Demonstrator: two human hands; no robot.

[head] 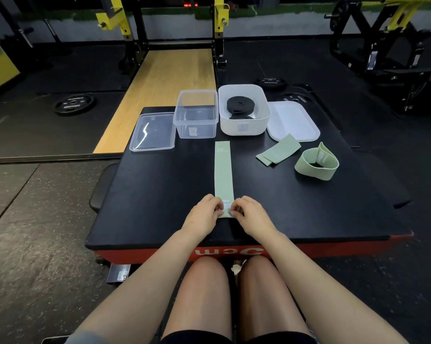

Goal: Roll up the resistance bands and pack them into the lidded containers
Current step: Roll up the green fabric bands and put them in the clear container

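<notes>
Two open containers stand at the far edge of the black plyo box [159, 194]: a clear tub [196, 115], empty, and a white tub [244, 120] holding coiled black bands [240, 105], their count hard to make out. Each lid lies beside its tub: clear lid [152, 131], white lid [293, 122]. Three green bands are out: a flat strip [223, 170], a folded one [279, 152], a standing loop [317, 163]. The left hand [205, 211] and right hand [249, 212] pinch the strip's near end, which their fingers partly hide

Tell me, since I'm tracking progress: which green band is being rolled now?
The long flat band at the table's centre; both hands pinch its near end. The folded band and the looped band lie untouched at right.
</notes>
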